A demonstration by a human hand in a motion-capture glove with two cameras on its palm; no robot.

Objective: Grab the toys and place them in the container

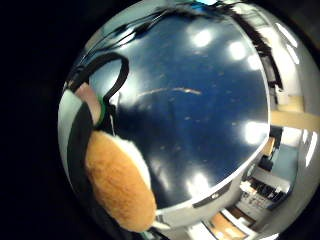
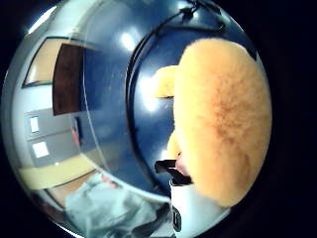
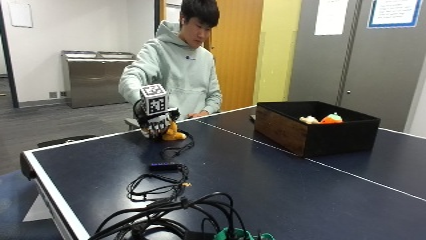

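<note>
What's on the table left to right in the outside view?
Gloved right hand gripping the orange plush toy → black container with an orange toy inside.

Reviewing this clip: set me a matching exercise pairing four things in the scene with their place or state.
Things:
1. orange plush toy
2. gloved right hand
3. dark box
4. orange and white toys

Places or states:
A. inside the container
B. stands on the table's far half, beyond the white line
C. held in the gloved hand, near the table edge by the person
D. fingers curled round a plush toy

Pairs: 1-C, 2-D, 3-B, 4-A
</note>
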